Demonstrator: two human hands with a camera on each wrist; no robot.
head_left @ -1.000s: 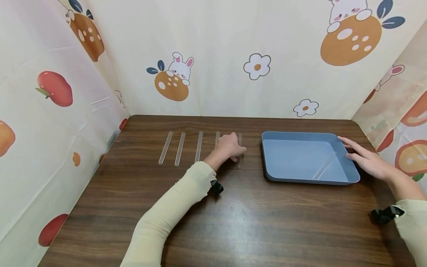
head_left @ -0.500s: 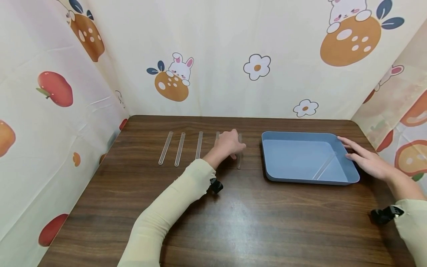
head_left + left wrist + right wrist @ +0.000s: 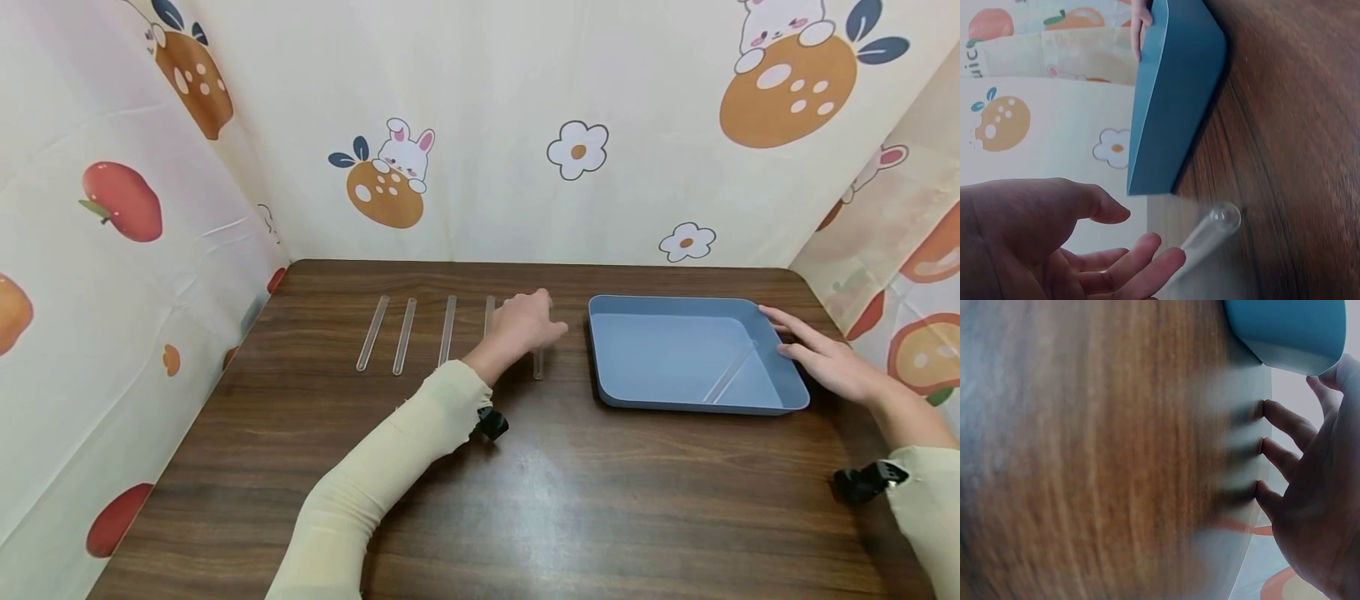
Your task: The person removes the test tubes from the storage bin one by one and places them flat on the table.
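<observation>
My left hand (image 3: 519,323) is over the rightmost of several clear test tubes on the table, hiding most of it. The near end of that test tube (image 3: 537,367) shows below the hand. In the left wrist view, thumb and fingers are parted, and the rounded end of the test tube (image 3: 1225,217) lies just beyond the fingertips; whether they touch it I cannot tell. A blue tray (image 3: 652,354) holds one slanting test tube (image 3: 727,375). My right hand (image 3: 836,367) touches the tray's right end with thumb and forefinger, its other fingers extended beside the tray.
To the left, more test tubes lie in a spaced row, among them one far-left tube (image 3: 372,333) and its neighbour (image 3: 404,336). The dark wooden table (image 3: 600,500) ends at a printed curtain (image 3: 495,208) behind and at both sides.
My left hand has shifted slightly right, now covering the upper part of the rightmost test tube and uncovering more of the one beside it. The right hand and tray stay put.
</observation>
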